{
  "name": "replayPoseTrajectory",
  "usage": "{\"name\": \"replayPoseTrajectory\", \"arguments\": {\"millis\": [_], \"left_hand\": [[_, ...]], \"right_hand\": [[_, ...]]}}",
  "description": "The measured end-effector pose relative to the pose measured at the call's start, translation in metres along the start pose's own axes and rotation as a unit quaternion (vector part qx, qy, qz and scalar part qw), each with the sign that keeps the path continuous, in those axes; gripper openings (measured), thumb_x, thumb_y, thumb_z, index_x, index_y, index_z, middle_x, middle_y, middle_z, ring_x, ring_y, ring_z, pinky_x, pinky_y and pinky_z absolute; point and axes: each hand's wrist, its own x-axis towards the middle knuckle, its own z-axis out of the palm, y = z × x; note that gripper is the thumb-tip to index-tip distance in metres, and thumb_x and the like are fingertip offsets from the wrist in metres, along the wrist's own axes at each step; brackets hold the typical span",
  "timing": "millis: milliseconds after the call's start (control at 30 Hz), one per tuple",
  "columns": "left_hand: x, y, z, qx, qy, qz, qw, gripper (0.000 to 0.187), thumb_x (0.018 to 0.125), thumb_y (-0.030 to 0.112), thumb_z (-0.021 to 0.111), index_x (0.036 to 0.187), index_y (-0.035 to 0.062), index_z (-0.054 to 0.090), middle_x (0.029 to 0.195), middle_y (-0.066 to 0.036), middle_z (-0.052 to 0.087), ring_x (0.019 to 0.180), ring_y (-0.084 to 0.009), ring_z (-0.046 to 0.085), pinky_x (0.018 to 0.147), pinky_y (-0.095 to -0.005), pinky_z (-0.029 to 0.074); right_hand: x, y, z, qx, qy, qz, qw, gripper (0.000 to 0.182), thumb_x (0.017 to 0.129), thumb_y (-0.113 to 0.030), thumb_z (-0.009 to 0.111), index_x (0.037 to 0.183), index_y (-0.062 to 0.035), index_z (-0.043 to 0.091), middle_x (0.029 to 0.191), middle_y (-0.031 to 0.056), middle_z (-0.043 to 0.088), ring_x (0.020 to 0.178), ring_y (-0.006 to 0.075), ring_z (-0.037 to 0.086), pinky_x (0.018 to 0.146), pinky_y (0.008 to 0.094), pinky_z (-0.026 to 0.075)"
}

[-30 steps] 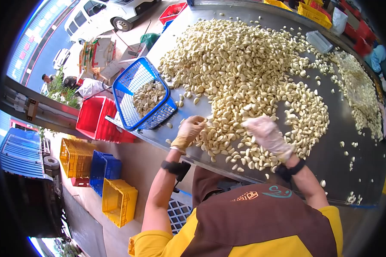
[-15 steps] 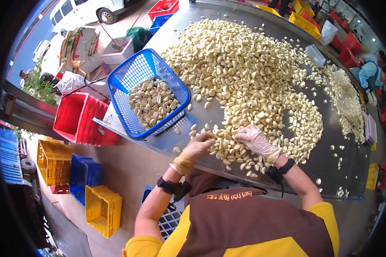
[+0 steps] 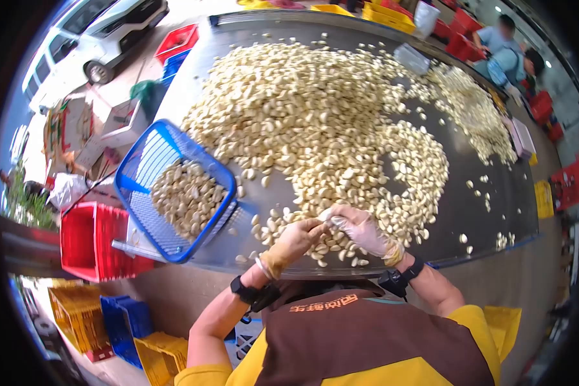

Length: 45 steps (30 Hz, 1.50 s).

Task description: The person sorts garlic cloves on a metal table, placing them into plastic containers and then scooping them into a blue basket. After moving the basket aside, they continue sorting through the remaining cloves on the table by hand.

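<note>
A broad heap of pale peeled garlic cloves [image 3: 302, 109] covers much of the metal table [image 3: 457, 199]. At its near edge, my left hand [image 3: 296, 243] and my right hand [image 3: 361, 231] meet fingertip to fingertip, both in thin gloves. The left fingers are pinched together, and so are the right ones. Whatever lies between them is too small and covered to make out. To the left, a blue plastic basket [image 3: 128, 174] stands tilted in view, partly filled with darker, tan cloves [image 3: 190, 198].
Red crates [image 3: 77, 241], yellow crates [image 3: 77, 312] and a blue crate [image 3: 122, 325] stand on the floor at left. A clear plastic container [image 3: 412, 59] sits at the table's far side beside a flatter clove pile [image 3: 473, 109]. Two people are at the upper right.
My hands have come together; before, they were apart over the cloves. The whole view has shifted, so the table and basket appear further left.
</note>
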Motion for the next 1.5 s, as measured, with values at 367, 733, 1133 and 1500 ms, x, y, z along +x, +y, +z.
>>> {"name": "replayPoseTrajectory", "arguments": {"millis": [367, 733, 1133, 1500], "left_hand": [[-0.011, 0.009, 0.012, 0.390, 0.211, -0.096, 0.891, 0.026, 0.086, 0.035, 0.069, 0.100, 0.0139, 0.071, 0.077, -0.012, 0.070, 0.075, -0.0290, 0.068, 0.066, -0.0422, 0.052], [0.023, -0.005, 0.049, 0.283, 0.183, -0.147, 0.930, 0.025, 0.079, 0.028, 0.074, 0.096, 0.0105, 0.070, 0.082, -0.009, 0.071, 0.073, -0.0234, 0.068, 0.065, -0.0375, 0.053], [0.002, 0.047, 0.092, 0.229, 0.284, 0.072, 0.928, 0.037, 0.095, 0.043, 0.057, 0.097, 0.0057, 0.059, 0.086, -0.019, 0.065, 0.084, -0.0404, 0.064, 0.070, -0.0479, 0.049], [-0.043, 0.031, 0.040, -0.176, 0.274, 0.065, 0.943, 0.028, 0.097, 0.029, 0.057, 0.094, 0.0020, 0.065, 0.074, 0.000, 0.059, 0.067, -0.0091, 0.053, 0.059, -0.0273, 0.045]], "right_hand": [[-0.056, 0.068, -0.089, -0.257, -0.019, -0.155, 0.954, 0.017, 0.092, -0.015, 0.062, 0.107, -0.0098, 0.069, 0.089, 0.0088, 0.069, 0.084, 0.0265, 0.063, 0.081, 0.0391, 0.049], [-0.038, 0.055, -0.124, -0.160, -0.061, -0.200, 0.965, 0.022, 0.094, -0.019, 0.063, 0.111, -0.0064, 0.068, 0.098, 0.0142, 0.070, 0.092, 0.0332, 0.066, 0.080, 0.0392, 0.051], [-0.016, 0.001, -0.042, -0.196, 0.032, -0.253, 0.947, 0.035, 0.101, -0.006, 0.045, 0.135, 0.0015, 0.049, 0.108, 0.0223, 0.066, 0.095, 0.0332, 0.066, 0.083, 0.0382, 0.051], [0.000, -0.041, 0.023, -0.177, 0.023, -0.254, 0.951, 0.033, 0.102, -0.007, 0.044, 0.133, 0.0003, 0.051, 0.114, 0.0181, 0.066, 0.096, 0.0268, 0.067, 0.085, 0.0335, 0.052]]}}
